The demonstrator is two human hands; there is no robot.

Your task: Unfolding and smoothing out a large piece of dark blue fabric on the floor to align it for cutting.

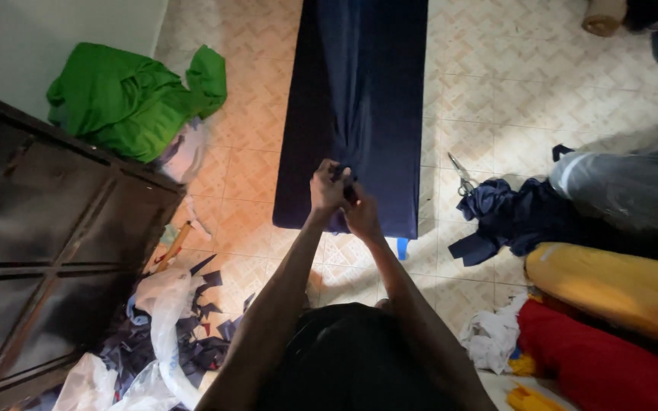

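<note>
A long strip of dark navy cloth [359, 91] lies flat on the tiled floor, running away from me. Both of my hands meet near its close end. My left hand [327, 186] pinches a bunched fold of the cloth, and creases fan out from that spot. My right hand [362, 213] is closed on the same gathered fabric just beside it. Whether either hand also holds a small tool is hidden by the fingers.
Scissors [462, 175] lie on the tiles right of the cloth, by a heap of navy scraps [512, 217]. Yellow [611, 285] and red [603, 358] fabric rolls lie at the right. A dark metal cabinet [47, 243], green cloth [131, 99] and offcuts [177, 327] fill the left.
</note>
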